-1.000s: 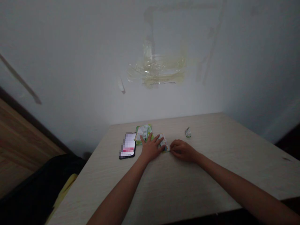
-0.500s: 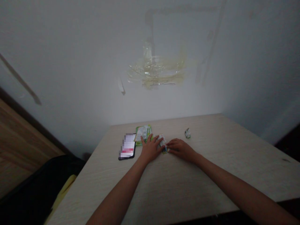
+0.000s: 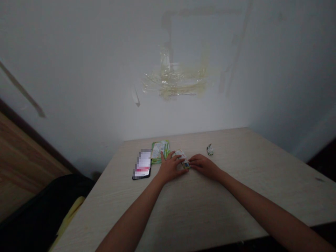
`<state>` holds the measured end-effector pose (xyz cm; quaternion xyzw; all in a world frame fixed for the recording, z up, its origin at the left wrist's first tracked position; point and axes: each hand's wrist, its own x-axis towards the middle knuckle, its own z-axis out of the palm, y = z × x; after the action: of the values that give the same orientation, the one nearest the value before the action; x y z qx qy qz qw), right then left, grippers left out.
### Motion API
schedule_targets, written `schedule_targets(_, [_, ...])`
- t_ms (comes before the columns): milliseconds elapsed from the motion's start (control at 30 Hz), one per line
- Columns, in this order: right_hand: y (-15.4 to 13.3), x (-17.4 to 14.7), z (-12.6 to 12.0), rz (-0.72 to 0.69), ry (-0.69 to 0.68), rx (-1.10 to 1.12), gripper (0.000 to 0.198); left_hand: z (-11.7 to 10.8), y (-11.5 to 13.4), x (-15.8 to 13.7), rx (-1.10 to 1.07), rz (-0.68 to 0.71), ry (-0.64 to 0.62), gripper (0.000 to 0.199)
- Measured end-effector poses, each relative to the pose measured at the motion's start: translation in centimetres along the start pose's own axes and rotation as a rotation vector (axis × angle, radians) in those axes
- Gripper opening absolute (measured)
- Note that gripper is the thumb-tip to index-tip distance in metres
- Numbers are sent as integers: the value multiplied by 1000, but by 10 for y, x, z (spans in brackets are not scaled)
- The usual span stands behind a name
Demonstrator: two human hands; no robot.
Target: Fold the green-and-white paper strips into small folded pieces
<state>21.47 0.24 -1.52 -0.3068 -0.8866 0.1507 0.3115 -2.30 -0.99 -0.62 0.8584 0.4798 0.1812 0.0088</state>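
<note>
A small flat printed packet [image 3: 182, 154], white with green and blue print, lies on the table between my hands. My left hand [image 3: 171, 169] rests on the packet's left side with its fingers spread, the thumb along the near edge. At the packet's right edge, the fingertips of my right hand [image 3: 206, 165] are pressed together on its corner. Left of my left hand is a larger green and white packet [image 3: 159, 149], close to the fingertips. Beside that packet lies a phone [image 3: 143, 164] with a lit, blurred screen.
A crumpled white and green wrapper [image 3: 210, 149] sits beyond my right hand on the pale wooden table [image 3: 252, 164]. Behind the table rises a wall with wrinkled clear tape [image 3: 178, 78]. Dark and yellow cloth [image 3: 70, 213] is at the lower left.
The small packet has turned slightly and shifted a little right. My left thumb has slid right along its near edge, and my left fingers have moved slightly off the green packet.
</note>
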Motion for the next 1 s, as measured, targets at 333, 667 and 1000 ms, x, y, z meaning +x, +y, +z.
schedule_targets(333, [0,0,1,-33,31,-41,21,1,1,2,-23,-28,5,42])
schedule_targets(667, [0,2,5,19,59,-11,20,0,-1,3,-58,-27,-8,38])
schedule_targets(1000, [-3,6,10,102,68,-41,17,3,-1,6,-63,-33,19,30])
